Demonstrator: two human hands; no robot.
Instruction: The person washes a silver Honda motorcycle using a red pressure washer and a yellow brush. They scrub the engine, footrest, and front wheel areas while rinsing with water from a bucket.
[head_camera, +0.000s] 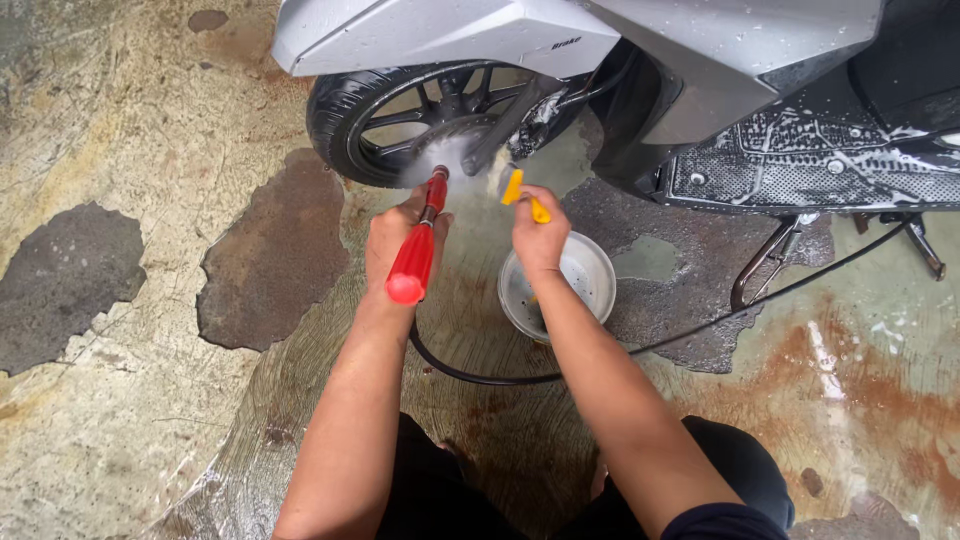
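Spray from the red wand (415, 255) gripped in your left hand (397, 240) hits the front wheel (420, 115) — your right hand (540, 235) clamps a yellow brush (522, 192) beside it.

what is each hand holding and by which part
The left hand grips the red plastic spray wand around the middle of its barrel. The right hand holds the yellow-handled brush by the lower end of its handle.

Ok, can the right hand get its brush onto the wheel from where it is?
Probably yes: the right hand holds the yellow brush just short of the wheel, with only spray between them.
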